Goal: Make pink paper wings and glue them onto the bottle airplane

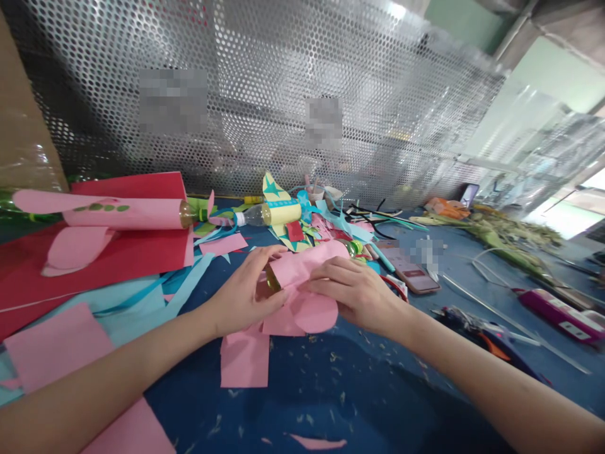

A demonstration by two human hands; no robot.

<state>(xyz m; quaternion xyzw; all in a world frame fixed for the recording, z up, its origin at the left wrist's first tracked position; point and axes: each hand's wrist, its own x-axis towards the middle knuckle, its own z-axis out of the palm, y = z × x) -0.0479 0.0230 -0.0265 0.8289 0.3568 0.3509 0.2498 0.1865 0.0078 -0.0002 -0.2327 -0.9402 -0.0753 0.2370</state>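
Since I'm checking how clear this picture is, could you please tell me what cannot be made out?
Held bottle: middle hidden in the head view by pink paper and the right hand.
Red sheet: cut off by the head view's left edge.
Nearer phone: screen contents too small and blurred in the head view.

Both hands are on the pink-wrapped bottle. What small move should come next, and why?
Probably press the upper edge of the rounded pink flap firmly onto the bottle with the right hand, while the left hand steadies the bottle's bare end: the flap juts out from the pink wrap, the right hand's fingers rest at that edge, and whether it is fixed I can't tell.
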